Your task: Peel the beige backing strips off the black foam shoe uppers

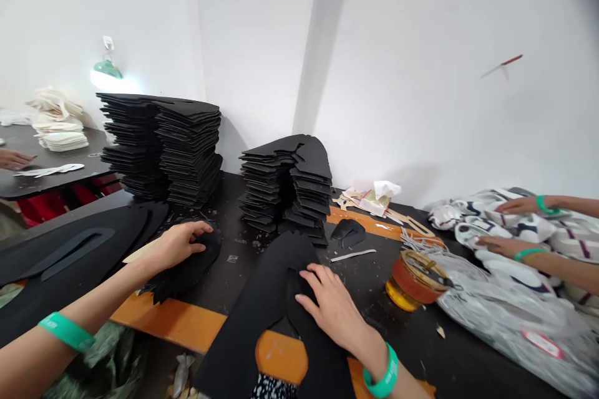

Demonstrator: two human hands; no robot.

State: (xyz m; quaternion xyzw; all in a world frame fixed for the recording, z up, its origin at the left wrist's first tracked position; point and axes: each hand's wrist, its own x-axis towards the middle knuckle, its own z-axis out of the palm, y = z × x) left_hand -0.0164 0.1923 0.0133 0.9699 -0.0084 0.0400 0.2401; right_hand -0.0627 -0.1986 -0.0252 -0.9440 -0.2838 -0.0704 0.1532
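My left hand (185,246) is curled, thumb and forefinger a little apart, over a pile of small black cut pieces (168,277). A pale flat stick (139,253) juts back beside the wrist and seems tucked in this hand; the fingers hide its other end. My right hand (334,305) lies spread, fingers apart, on a black U-shaped sheet piece (253,305) at the front of the table. A narrow slit runs up the middle of that piece, with an orange strip (281,358) showing through its opening. One small black piece (349,234) lies beyond the right hand.
Two tall stacks of black pieces (187,156) (309,193) stand by the wall. Large black sheets (56,255) lie left. A glue pot (414,283), a bagged bundle (519,324) and white shoe parts (486,230) are right, under a co-worker's hands (517,206). Another person's hand (16,160) is far left.
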